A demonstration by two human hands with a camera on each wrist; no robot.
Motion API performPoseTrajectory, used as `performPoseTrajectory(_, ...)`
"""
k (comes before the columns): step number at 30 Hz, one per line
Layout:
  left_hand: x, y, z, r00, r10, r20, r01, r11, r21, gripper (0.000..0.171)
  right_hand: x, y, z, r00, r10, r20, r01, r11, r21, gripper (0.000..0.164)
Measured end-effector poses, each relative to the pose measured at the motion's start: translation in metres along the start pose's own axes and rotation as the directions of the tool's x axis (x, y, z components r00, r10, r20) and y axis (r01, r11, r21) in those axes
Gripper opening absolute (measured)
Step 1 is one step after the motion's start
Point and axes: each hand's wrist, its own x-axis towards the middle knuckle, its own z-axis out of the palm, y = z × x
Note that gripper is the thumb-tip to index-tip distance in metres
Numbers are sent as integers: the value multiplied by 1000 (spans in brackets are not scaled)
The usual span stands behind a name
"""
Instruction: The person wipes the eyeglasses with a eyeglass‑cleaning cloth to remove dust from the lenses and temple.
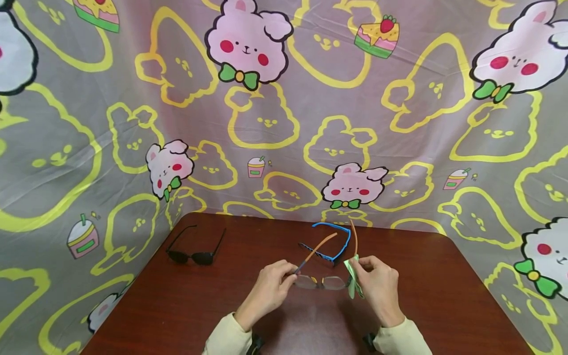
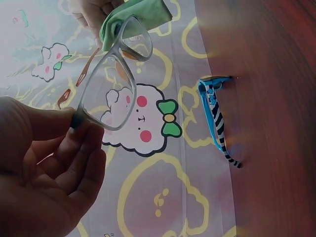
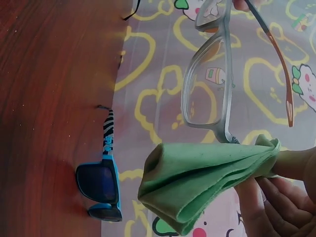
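A pair of eyeglasses (image 1: 334, 282) with a clear grey frame and orange-brown temples is held up between both hands, temples pointing away. My left hand (image 1: 271, 288) pinches it with thumb and fingers at the left hinge corner. At the other end, my right hand (image 1: 378, 285) pinches a folded light green cloth (image 3: 207, 177) around the right hinge and temple. Part of that temple is hidden by the cloth. In the left wrist view, both lenses (image 2: 111, 91) show, the nearer one close to the left fingertips.
Blue-framed sunglasses (image 1: 341, 249) with zebra-striped temples lie on the brown table (image 1: 146, 301) behind the eyeglasses. Black sunglasses (image 1: 195, 257) lie at the table's left. A patterned curtain (image 1: 284, 162) hangs around the table's back and sides.
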Motion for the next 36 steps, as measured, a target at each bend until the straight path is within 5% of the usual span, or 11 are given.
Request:
performPoseTrajectory(16,-1,-3,-1,999,37,13,-37,999,30,5,3,-3,-3,994,-76,-73,76,997,-3,14)
performPoseTrajectory(36,-2,-5,-1,992,107,65,-110,993,38,9,10,6,0,993,-23,-113,24,1000,10,16)
